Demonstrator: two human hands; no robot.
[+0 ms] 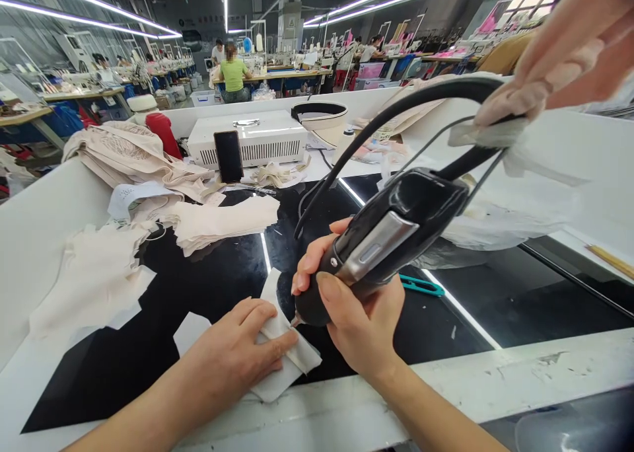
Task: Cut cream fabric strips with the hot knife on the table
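My right hand (354, 310) is wrapped round a black and silver hand-held tool (391, 237) with a thick black hose (396, 115) arching up from its back. The tool's pointed tip rests on a small white folded fabric piece (290, 366) lying on the glossy black table top (222, 280). My left hand (238, 356) lies on that fabric with fingers pressed flat, holding it down just left of the tip. Another person's hand (564, 49) at the upper right grips the hose through a cloth.
Cream fabric pieces (208, 221) are piled at the left and back. A white box unit (252, 138) with a phone (228, 156) leaning on it stands behind. Teal snips (421, 285) lie right of my hand. Clear plastic bags (515, 207) lie to the right. Workers sit at distant tables.
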